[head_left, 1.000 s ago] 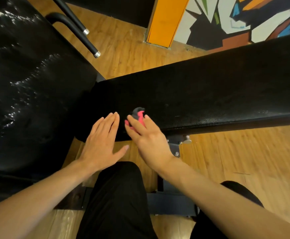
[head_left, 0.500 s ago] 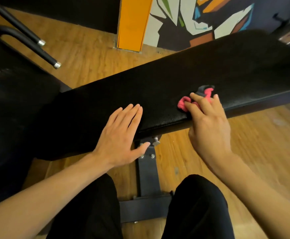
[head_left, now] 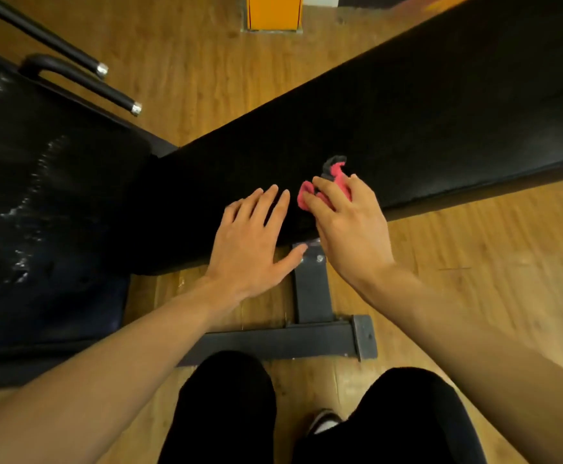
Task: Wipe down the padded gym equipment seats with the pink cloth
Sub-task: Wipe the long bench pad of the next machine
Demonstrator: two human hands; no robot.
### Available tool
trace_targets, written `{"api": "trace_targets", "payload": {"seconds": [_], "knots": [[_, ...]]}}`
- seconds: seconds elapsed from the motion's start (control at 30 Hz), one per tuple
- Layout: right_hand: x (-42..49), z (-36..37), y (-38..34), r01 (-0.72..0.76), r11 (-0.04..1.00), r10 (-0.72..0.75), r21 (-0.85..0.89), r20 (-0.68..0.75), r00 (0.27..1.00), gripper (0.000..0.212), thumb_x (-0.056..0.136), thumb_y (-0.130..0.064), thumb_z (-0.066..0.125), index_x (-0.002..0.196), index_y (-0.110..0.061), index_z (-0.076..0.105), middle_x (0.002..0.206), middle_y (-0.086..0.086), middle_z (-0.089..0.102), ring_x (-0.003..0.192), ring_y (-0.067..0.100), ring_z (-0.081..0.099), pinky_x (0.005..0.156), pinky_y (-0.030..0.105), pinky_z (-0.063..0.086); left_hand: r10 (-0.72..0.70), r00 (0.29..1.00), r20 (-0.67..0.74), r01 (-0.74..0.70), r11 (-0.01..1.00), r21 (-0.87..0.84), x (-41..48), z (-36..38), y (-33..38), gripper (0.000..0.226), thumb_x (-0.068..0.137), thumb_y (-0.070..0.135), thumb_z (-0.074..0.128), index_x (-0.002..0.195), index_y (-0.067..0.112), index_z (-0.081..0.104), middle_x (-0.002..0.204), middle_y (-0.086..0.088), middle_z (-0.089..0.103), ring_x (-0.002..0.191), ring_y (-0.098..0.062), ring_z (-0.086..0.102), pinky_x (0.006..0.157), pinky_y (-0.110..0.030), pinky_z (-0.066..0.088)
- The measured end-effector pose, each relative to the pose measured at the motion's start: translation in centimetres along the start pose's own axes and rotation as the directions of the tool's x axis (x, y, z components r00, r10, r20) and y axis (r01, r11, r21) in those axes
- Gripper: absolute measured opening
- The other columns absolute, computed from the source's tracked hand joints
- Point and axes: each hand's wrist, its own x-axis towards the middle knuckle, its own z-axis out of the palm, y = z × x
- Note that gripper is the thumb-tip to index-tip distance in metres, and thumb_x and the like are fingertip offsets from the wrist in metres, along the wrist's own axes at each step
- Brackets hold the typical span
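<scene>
Your right hand (head_left: 350,226) is down on the long black bench pad (head_left: 407,128), fingers curled over the pink cloth (head_left: 332,180), which sits bunched beneath them near the pad's front edge. A bit of pink and a dark grey fold poke out past your fingertips. Your left hand (head_left: 253,239) lies flat just beside it, fingers straight and together on the same pad, thumb spread off the edge, holding nothing. The two hands are near each other but apart. Below them the bench's grey steel frame (head_left: 310,296) drops to a crossbar on the wooden floor (head_left: 474,262). To your left there's a second black padded seat (head_left: 49,195), its surface catching shiny streaks of light. Behind that seat, two black handles with silver end caps (head_left: 119,98) angle out over the floor. An orange post (head_left: 273,11) stands at the far edge. Your dark trousers (head_left: 226,413) fill the bottom of the view.
</scene>
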Motion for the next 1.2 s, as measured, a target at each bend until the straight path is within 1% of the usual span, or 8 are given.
{"api": "trace_targets", "payload": {"seconds": [0.17, 0.33, 0.47, 0.67, 0.77, 0.93, 1.03, 1.2], "knots": [[0.9, -6.1, -0.3, -0.093, 0.983, 0.091, 0.156, 0.017, 0.996, 0.035, 0.100, -0.024, 0.043, 0.126, -0.016, 0.065, 0.122, 0.008, 0.065, 0.095, 0.032, 0.058, 0.079, 0.044, 0.049, 0.013, 0.974, 0.225, -0.028, 0.998, 0.063, -0.5, -8.5, 0.3, 0.094, 0.093, 0.076, 0.007, 0.166, 0.020, 0.024, 0.167, -0.013, 0.033, 0.149, -0.034, 0.037, 0.115, -0.049, 0.036], [1.1, -16.2, -0.5, -0.232, 0.945, 0.211, 0.230, 0.112, 0.971, 0.031, 0.105, -0.038, 0.043, 0.116, -0.021, 0.067, 0.112, 0.001, 0.062, 0.099, 0.025, 0.055, 0.058, 0.035, 0.053, 0.055, 0.957, 0.284, -0.092, 0.988, 0.121, -0.3, -19.1, 1.1, 0.089, 0.096, 0.072, 0.012, 0.156, 0.013, 0.045, 0.152, -0.015, 0.052, 0.129, -0.036, 0.054, 0.097, -0.049, 0.048], [0.7, -24.4, 1.6, -0.404, 0.894, 0.376, 0.195, 0.163, 0.912, 0.026, 0.105, -0.039, 0.046, 0.110, -0.025, 0.067, 0.107, -0.002, 0.061, 0.102, 0.023, 0.056, 0.060, 0.032, 0.051, 0.131, 0.958, 0.256, -0.164, 0.980, 0.112, 1.0, -27.9, 3.3, 0.079, 0.100, 0.066, 0.026, 0.144, 0.009, 0.057, 0.131, -0.015, 0.063, 0.108, -0.035, 0.062, 0.084, -0.048, 0.051], [-1.4, -34.6, 7.7, -0.448, 0.878, 0.426, 0.167, 0.155, 0.892, 0.033, 0.105, -0.046, 0.036, 0.112, -0.032, 0.065, 0.103, -0.008, 0.059, 0.101, 0.017, 0.057, 0.060, 0.030, 0.048, 0.203, 0.952, 0.231, -0.224, 0.972, 0.067, 4.1, -36.5, 11.5, 0.076, 0.102, 0.065, 0.025, 0.135, 0.009, 0.064, 0.121, -0.014, 0.068, 0.101, -0.034, 0.064, 0.079, -0.047, 0.053], [-4.2, -37.4, 12.2, -0.461, 0.878, 0.444, 0.125, 0.147, 0.884, 0.035, 0.104, -0.047, 0.036, 0.112, -0.033, 0.066, 0.105, -0.008, 0.060, 0.103, 0.019, 0.059, 0.062, 0.037, 0.054, 0.229, 0.940, 0.254, -0.254, 0.965, 0.071, 6.4, -38.4, 16.9, 0.082, 0.102, 0.067, 0.016, 0.138, 0.011, 0.063, 0.124, -0.014, 0.069, 0.103, -0.035, 0.066, 0.081, -0.047, 0.053], [-9.2, -39.9, 21.6, -0.308, 0.951, 0.307, -0.008, 0.126, 0.943, 0.021, 0.092, -0.043, 0.063, 0.094, -0.024, 0.070, 0.090, -0.003, 0.062, 0.090, 0.024, 0.062, 0.039, 0.031, 0.042, 0.236, 0.937, 0.259, -0.278, 0.950, 0.141, 11.3, -40.2, 26.6, 0.094, 0.097, 0.071, -0.003, 0.152, 0.016, 0.050, 0.142, -0.012, 0.061, 0.120, -0.035, 0.061, 0.095, -0.049, 0.049], [-10.9, -40.1, 28.3, -0.296, 0.955, 0.295, -0.002, 0.085, 0.952, 0.022, 0.090, -0.045, 0.069, 0.093, -0.024, 0.069, 0.089, -0.004, 0.060, 0.086, 0.022, 0.063, 0.036, 0.029, 0.038, 0.234, 0.938, 0.255, -0.282, 0.945, 0.168, 14.5, -39.4, 32.7, 0.092, 0.098, 0.072, 0.002, 0.149, 0.016, 0.054, 0.137, -0.011, 0.064, 0.117, -0.035, 0.063, 0.094, -0.049, 0.050], [-12.8, -39.9, 37.5, -0.287, 0.957, 0.281, 0.047, 0.095, 0.955, 0.029, 0.094, -0.045, 0.065, 0.115, -0.025, 0.067, 0.100, 0.001, 0.060, 0.081, 0.024, 0.065, 0.038, 0.028, 0.031, 0.149, 0.968, 0.203, -0.180, 0.973, 0.142, 19.3, -37.5, 40.0, 0.081, 0.102, 0.070, 0.013, 0.135, 0.016, 0.063, 0.123, -0.012, 0.068, 0.103, -0.036, 0.065, 0.084, -0.049, 0.050]]}}
